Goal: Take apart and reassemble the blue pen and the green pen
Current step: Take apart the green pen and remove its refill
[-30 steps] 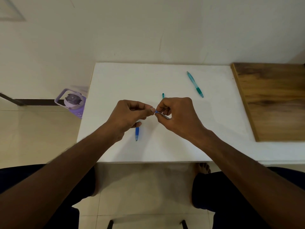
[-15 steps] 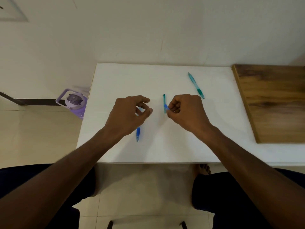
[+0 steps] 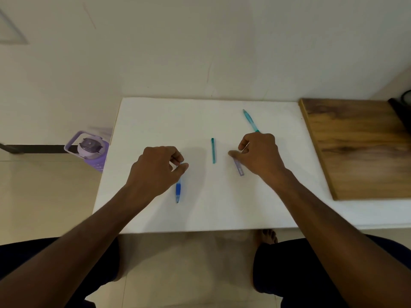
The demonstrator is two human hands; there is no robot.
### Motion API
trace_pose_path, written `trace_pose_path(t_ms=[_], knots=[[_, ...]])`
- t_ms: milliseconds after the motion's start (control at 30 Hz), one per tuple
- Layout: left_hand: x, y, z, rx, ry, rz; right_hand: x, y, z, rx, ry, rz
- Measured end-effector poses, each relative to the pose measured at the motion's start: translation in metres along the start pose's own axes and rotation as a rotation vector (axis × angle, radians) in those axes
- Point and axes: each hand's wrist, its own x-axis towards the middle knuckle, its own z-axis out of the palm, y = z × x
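Observation:
The white table (image 3: 155,121) holds the pen parts. The blue pen's front half (image 3: 178,190) lies with its tip toward me, and my left hand (image 3: 155,172) pinches its far end between thumb and forefinger. A short teal piece (image 3: 213,150) lies alone in the middle. To its right a pale blue barrel piece (image 3: 239,167) rests on the table, its far end at the thumb of my right hand (image 3: 261,156), whose fingers are apart. The whole green pen (image 3: 250,120) lies beyond, its near end hidden behind that hand.
A wooden board (image 3: 355,147) covers the table's right side, with a dark object (image 3: 403,105) at its far corner. A purple bottle (image 3: 90,147) stands on the floor left of the table. My knees are below the near edge.
My hands have moved apart. The right hand carried the pale blue piece to the right and set it on the table. The left hand dropped onto the blue front half.

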Motion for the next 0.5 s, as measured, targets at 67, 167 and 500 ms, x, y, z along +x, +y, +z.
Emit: trace_pose_path(t_ms=[67, 167, 500], knots=[[0.0, -0.001, 0.001, 0.006, 0.003, 0.006, 0.011, 0.004, -0.016, 0.05, 0.086, -0.012], [0.0, 0.0, 0.003, 0.017, 0.002, 0.013, 0.024, 0.007, -0.031, 0.075, 0.164, -0.055], [0.0, -0.002, 0.004, 0.047, 0.025, 0.021, 0.046, 0.028, -0.02, -0.197, 0.053, -0.039]])
